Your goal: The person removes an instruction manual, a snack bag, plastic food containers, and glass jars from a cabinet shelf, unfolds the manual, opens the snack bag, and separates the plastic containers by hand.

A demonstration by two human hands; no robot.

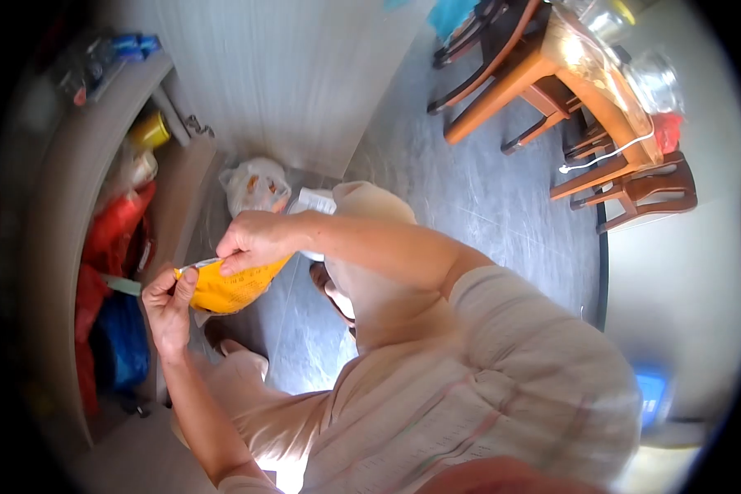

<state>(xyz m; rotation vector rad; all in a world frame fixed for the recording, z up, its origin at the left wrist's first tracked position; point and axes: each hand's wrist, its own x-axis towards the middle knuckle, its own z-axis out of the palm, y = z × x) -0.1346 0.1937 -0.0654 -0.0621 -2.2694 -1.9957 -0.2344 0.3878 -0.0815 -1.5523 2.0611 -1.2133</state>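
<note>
A yellow plastic packet [243, 288] with small dark print hangs between my two hands, above the floor and in front of my legs. My left hand [169, 306] pinches a corner of its upper edge between thumb and fingers. My right hand [255, 239] is closed on the same edge, a short way along from the left. A whitish strip shows along that edge between the hands. Whether the packet is open there, I cannot make out, and its contents are hidden.
An open cabinet [115, 90] at left holds red bags [119, 235], a blue bag [123, 342] and a yellow container [150, 132]. A clear plastic bag [255, 185] with things inside stands on the floor. A wooden table [552, 58] and chairs [654, 185] are at upper right.
</note>
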